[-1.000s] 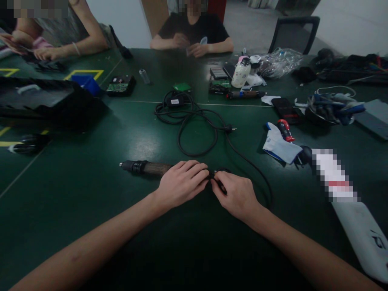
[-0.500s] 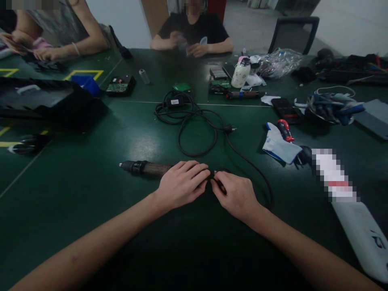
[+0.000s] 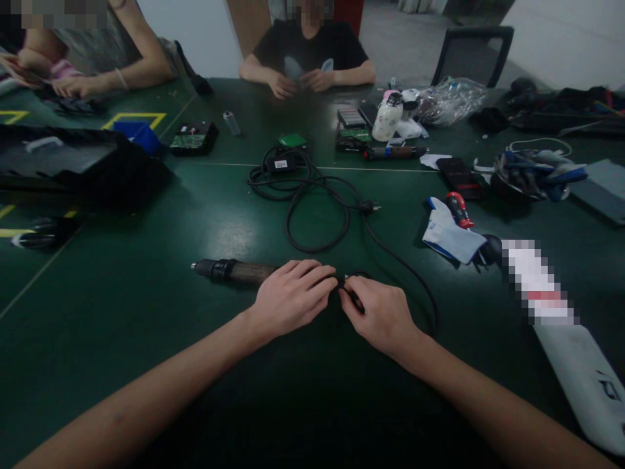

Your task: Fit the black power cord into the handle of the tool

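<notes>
An electric screwdriver [image 3: 244,271] with a dark ribbed grip lies on the green table, its tip pointing left. My left hand [image 3: 297,293] is wrapped over its rear half and covers that end. Close by on the right, my right hand [image 3: 378,309] pinches the end of a black cable [image 3: 430,293] at the back of the screwdriver. A small metallic bit shows at the fingertips; whether the connector is seated in the tool I cannot tell. From there the cable runs back to a loose coil with an adapter [image 3: 282,164] and a plug [image 3: 370,207].
To the right lie gloves [image 3: 454,234], a red-black screwdriver [image 3: 459,210], a phone [image 3: 461,178] and a long white object [image 3: 581,371]. Another electric screwdriver [image 3: 396,153], a bottle [image 3: 388,118] and circuit boards [image 3: 354,138] stand farther back. A black bin [image 3: 63,156] is at left. Two people sit opposite.
My hands have hardly moved; the left fingers shifted very slightly on the screwdriver. Across the table, one person's hand has come down to the tabletop.
</notes>
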Available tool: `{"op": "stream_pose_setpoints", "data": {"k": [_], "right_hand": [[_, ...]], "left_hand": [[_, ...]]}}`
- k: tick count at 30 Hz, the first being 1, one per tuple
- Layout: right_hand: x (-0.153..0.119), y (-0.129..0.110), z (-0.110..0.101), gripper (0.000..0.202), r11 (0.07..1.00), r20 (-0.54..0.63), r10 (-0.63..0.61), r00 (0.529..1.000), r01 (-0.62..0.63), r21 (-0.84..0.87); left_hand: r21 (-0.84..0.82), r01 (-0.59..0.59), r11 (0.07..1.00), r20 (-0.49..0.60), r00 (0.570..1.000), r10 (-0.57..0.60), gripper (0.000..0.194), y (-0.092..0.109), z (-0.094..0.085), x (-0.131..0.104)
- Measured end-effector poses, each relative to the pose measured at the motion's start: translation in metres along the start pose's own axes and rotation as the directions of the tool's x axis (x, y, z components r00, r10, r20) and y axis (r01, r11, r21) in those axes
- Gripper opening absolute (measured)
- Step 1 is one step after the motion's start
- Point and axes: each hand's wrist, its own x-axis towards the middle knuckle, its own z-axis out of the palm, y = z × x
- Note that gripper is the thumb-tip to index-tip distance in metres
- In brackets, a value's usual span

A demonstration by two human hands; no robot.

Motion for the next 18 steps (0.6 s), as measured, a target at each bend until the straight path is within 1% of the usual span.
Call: {"op": "stream_pose_setpoints", "data": {"k": [5,10,14,18], "right_hand": [[0.0001,-0.0005,-0.0001,0.016,1.0,-0.003,0.009,1.0,-0.009,-0.002],[0.0001,-0.0006,-0.0004,0.016,1.0,-0.011,0.003,1.0,-0.003,-0.008],[0.0003,-0.0006,-0.0006,0.015,1.0,0.011,0.009,1.0,-0.009,-0.004],[0.0002,-0.0005,0.0006,0.016,1.0,0.003,0.018,1.0,-0.018,-0.011]], "left_hand": [[-0.002,0.023,1.0,-0.004,1.0,-0.023,0.021,-0.0006,-0.0002,0.0015],[0.0,0.008,1.0,-0.006,1.0,-0.008,0.023,-0.0003,-0.0003,0.0013],[0.003,0.029,1.0,-0.008,1.0,-0.029,0.021,-0.0006,0.0003,0.0007],[0.0,0.0,1.0,0.006,1.0,0.0,0.024,-0.0005,0.0006,0.0004]]}}
